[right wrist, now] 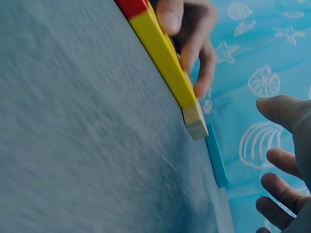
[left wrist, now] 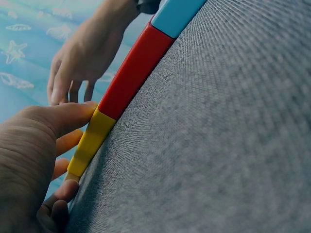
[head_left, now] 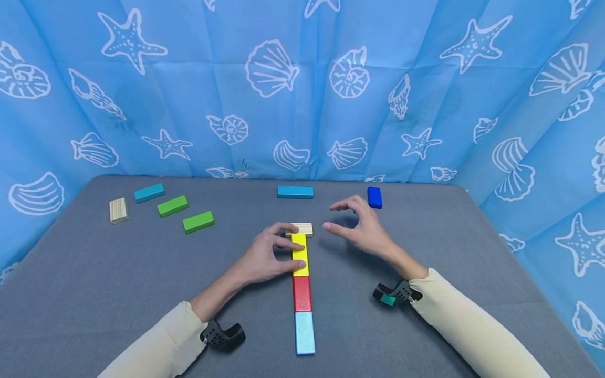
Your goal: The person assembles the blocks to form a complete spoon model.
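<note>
My left hand (head_left: 264, 257) rests its thumb and fingertips on a yellow block (head_left: 300, 268) in the head view. One of its fingers reaches onto a plain wood block (head_left: 306, 229) lying crosswise at the far end of the yellow one. Nearer me, a red block (head_left: 302, 294) and a light blue block (head_left: 304, 333) continue the straight row end to end. My right hand (head_left: 368, 228) hovers to the right of the row, thumb and fingers spread apart, holding nothing. In the right wrist view, the left fingertips lie along the side of the yellow block (right wrist: 163, 56).
Beyond the row lies a teal block (head_left: 295, 192), and a dark blue block (head_left: 375, 198) sits behind my right hand. At the far left are another teal block (head_left: 149, 192), two green blocks (head_left: 198, 222) and a wood block (head_left: 118, 210). A blue shell-print curtain (head_left: 302, 115) hangs behind the grey table.
</note>
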Motion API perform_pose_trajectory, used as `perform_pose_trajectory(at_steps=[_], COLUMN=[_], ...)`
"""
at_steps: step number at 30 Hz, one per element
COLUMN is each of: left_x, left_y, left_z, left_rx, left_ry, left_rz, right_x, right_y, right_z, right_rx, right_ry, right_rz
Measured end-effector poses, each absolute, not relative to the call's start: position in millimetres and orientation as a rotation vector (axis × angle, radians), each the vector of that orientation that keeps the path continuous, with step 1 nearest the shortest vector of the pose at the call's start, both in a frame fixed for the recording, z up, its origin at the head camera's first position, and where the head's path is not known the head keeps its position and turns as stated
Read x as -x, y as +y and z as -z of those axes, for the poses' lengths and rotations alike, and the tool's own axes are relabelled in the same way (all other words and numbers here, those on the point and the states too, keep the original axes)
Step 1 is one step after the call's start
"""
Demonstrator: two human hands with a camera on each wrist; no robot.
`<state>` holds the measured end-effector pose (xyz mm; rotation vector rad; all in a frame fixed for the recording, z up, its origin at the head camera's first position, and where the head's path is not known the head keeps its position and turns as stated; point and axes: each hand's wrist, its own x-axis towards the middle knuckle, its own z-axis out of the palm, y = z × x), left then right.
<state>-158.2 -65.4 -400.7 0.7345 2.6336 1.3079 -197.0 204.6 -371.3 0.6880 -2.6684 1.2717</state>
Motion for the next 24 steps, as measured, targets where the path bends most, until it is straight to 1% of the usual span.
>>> perform_pose_trajectory(at_steps=[12,24], left_x=[159,159], left_y=[-64,-66], left_z=[401,402], left_rx=[-0.711,-0.723], left_ry=[2.633,2.625], left_rz=[-1.299,-1.311], right_x=[233,264], right_y=[209,199], right_z=[376,379], right_rx=[-0.602,-0.542], right_ry=[-2.749,-2.82], right_rz=[-1.259,-1.215])
